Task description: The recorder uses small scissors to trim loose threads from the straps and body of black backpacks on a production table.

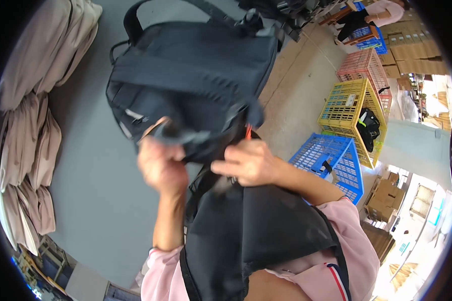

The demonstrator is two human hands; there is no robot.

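A dark navy-black backpack (186,60) lies on the grey table, its carry handle and straps toward the far side. Its near edge is lifted and gathered between my two hands. My left hand (160,163), smeared by motion, is closed on the fabric at the left of that edge. On the right, my right hand (252,161) has its fingers bent against the same edge, close to a small orange strip (248,131). Folds of dark fabric hide what lies between the hands. A black apron (286,220) covers my front, just below them.
Stacks of beige fabric pieces (45,45) line the left side of the grey table (95,200). To the right, blue (331,165), yellow (346,105) and pink (361,65) crates stand on the floor. Cardboard boxes (417,45) and a seated person (381,17) are farther back.
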